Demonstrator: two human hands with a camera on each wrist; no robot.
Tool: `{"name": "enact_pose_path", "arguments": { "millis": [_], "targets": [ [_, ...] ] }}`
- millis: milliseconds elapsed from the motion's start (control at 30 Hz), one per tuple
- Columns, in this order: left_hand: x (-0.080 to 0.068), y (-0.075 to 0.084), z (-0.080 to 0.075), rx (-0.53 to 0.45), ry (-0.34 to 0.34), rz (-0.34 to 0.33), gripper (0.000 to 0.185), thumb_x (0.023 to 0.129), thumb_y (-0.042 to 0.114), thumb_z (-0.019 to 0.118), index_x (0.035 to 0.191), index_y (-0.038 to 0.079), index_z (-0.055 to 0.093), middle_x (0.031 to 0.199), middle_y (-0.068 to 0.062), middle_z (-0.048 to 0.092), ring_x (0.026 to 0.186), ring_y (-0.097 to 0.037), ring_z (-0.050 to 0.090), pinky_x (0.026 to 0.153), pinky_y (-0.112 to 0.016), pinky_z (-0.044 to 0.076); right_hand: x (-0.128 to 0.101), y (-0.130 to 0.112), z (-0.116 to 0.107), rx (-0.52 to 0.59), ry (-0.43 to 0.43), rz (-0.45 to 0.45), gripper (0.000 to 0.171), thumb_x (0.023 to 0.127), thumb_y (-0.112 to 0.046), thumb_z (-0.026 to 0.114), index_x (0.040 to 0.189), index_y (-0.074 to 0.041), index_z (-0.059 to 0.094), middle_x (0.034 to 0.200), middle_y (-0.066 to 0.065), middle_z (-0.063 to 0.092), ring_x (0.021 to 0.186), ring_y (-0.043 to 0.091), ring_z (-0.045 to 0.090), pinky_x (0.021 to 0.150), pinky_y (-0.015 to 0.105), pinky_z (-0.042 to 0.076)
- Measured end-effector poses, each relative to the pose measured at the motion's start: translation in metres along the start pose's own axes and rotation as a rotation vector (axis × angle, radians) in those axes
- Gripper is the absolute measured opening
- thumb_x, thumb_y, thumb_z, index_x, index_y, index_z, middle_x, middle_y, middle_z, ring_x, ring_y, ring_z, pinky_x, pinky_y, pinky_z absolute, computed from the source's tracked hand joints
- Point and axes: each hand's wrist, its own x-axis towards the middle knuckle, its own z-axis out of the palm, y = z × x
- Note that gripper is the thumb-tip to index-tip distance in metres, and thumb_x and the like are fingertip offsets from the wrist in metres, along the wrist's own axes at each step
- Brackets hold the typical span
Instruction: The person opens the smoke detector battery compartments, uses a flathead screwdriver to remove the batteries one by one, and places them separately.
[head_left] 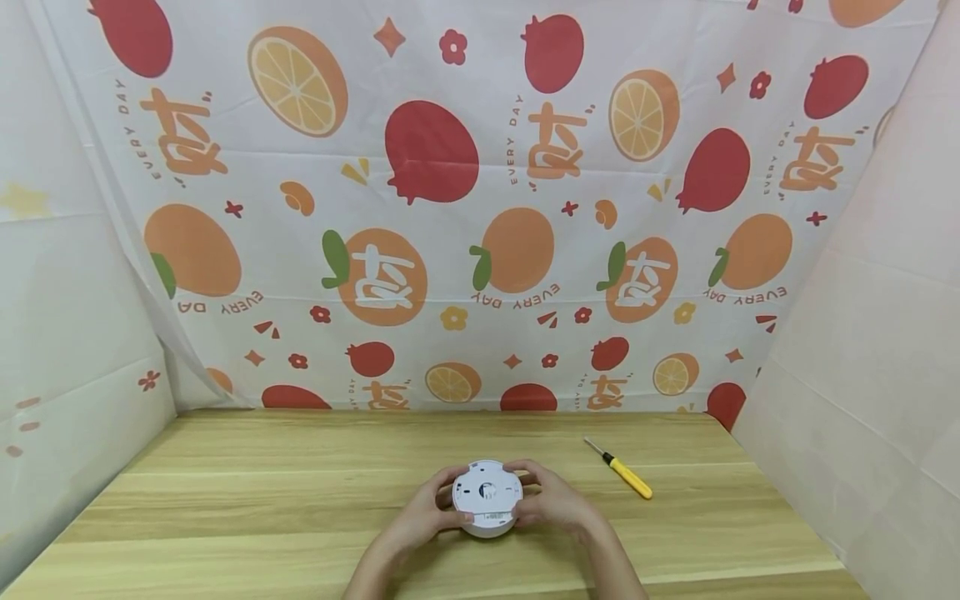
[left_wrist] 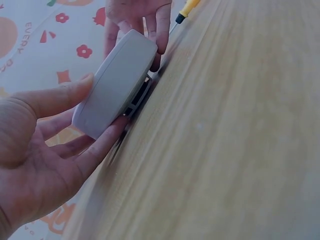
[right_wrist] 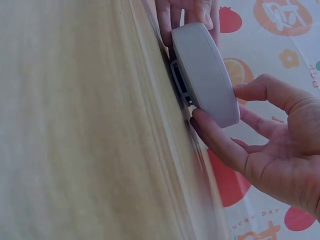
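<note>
A round white casing that looks like a smoke detector (head_left: 480,498) is held between both hands just above the wooden table. Its flat back, with a round central opening, small slots and a printed label, faces up toward the head camera. On its left side the left hand (head_left: 427,512) grips the rim between thumb and fingers. The right hand (head_left: 551,500) holds the opposite rim the same way. Both wrist views show the smooth side of the detector (left_wrist: 117,82) and a thin grey part with a dark gap (right_wrist: 180,82) at one face.
A screwdriver (head_left: 628,477) with a yellow and black handle lies on the table (head_left: 300,500), right of the hands. Behind the table hangs a white cloth (head_left: 465,333) with fruit prints. Pale cloth walls (head_left: 862,375) stand at both sides.
</note>
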Motion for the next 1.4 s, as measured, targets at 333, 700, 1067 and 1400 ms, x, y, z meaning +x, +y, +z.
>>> {"name": "enact_pose_path", "arguments": {
  "millis": [333, 700, 1067, 1400],
  "targets": [
    [0.0, -0.004, -0.001, -0.02, 0.0, 0.007, 0.069, 0.076, -0.002, 0.07, 0.133, -0.012, 0.033, 0.133, -0.036, 0.032, 0.112, -0.04, 0.047, 0.086, -0.03, 0.047, 0.002, 0.006, 0.005, -0.012, 0.06, -0.044, 0.062, 0.067, 0.009, 0.061, 0.127, -0.002, 0.049, 0.114, 0.02, 0.045, 0.09, 0.025, 0.055, 0.072, 0.034, 0.055],
    [-0.001, -0.006, -0.004, -0.019, 0.004, 0.015, 0.069, 0.076, -0.002, 0.071, 0.133, -0.012, 0.033, 0.132, -0.035, 0.033, 0.111, -0.04, 0.048, 0.086, -0.032, 0.049, 0.003, 0.011, 0.006, 0.022, 0.058, -0.06, 0.063, 0.068, 0.01, 0.062, 0.129, 0.0, 0.048, 0.113, 0.02, 0.046, 0.09, 0.025, 0.055, 0.073, 0.034, 0.055],
    [-0.003, -0.003, -0.009, -0.002, -0.008, -0.001, 0.07, 0.077, -0.001, 0.069, 0.135, -0.011, 0.031, 0.136, -0.034, 0.029, 0.116, -0.04, 0.044, 0.09, -0.035, 0.046, 0.003, 0.005, 0.012, 0.017, 0.078, -0.054, 0.063, 0.068, 0.01, 0.065, 0.128, 0.0, 0.05, 0.108, 0.018, 0.048, 0.088, 0.024, 0.056, 0.073, 0.034, 0.055],
    [-0.002, -0.004, -0.01, 0.032, -0.021, 0.018, 0.069, 0.077, 0.0, 0.071, 0.133, -0.012, 0.034, 0.134, -0.034, 0.031, 0.113, -0.039, 0.047, 0.087, -0.032, 0.048, 0.004, 0.007, 0.013, -0.043, 0.09, -0.072, 0.062, 0.068, 0.008, 0.064, 0.128, 0.0, 0.05, 0.103, 0.017, 0.05, 0.085, 0.023, 0.056, 0.07, 0.032, 0.055]
  ]
}}
